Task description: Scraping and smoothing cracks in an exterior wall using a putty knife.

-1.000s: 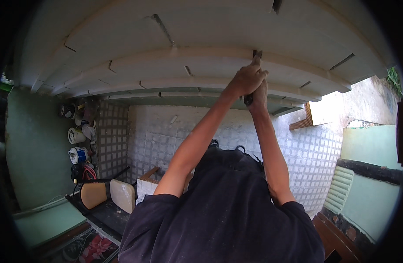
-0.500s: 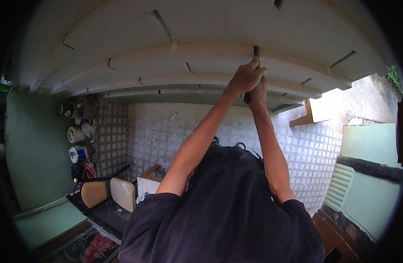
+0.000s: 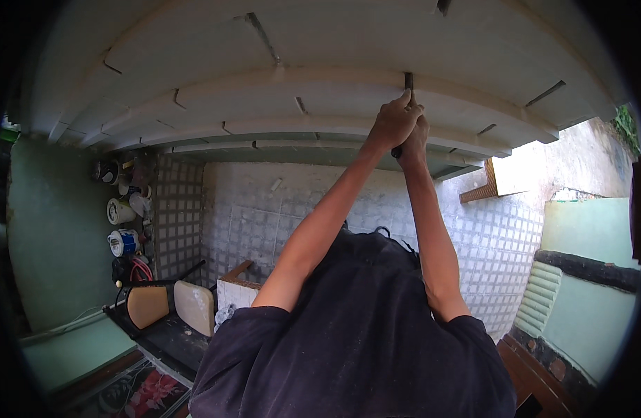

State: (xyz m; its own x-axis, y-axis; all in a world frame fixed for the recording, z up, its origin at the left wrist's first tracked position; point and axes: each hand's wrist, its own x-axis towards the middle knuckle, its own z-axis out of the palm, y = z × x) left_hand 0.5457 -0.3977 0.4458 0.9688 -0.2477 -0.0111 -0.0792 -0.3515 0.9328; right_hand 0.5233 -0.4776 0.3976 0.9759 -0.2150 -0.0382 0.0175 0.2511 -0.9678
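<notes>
Place: up under the pale ribbed ceiling (image 3: 320, 63), toward the right, both arms raised from a dark shirt (image 3: 362, 334).
Fingers: the left hand (image 3: 393, 124) and right hand (image 3: 414, 136) are curled tight together around one thin dark tool (image 3: 408, 82); no gap shows between fingers and handle.
Tool: its tip pokes up past the knuckles and touches a ceiling rib; its lower end peeks out below the hands. Its kind cannot be told.
Handling: it looks stiff, narrow and light, probably metal; the grip belongs low on the shaft, leaving the tip free.
Ceiling: matte, off-white, long curved ribs with short cracks or joints.
Far wall: small square grey tiles (image 3: 264, 216), rough grout.
Left: a shelf of tins and jars (image 3: 122, 209) against a green wall.
Near left: two tan chair backs (image 3: 170, 306).
</notes>
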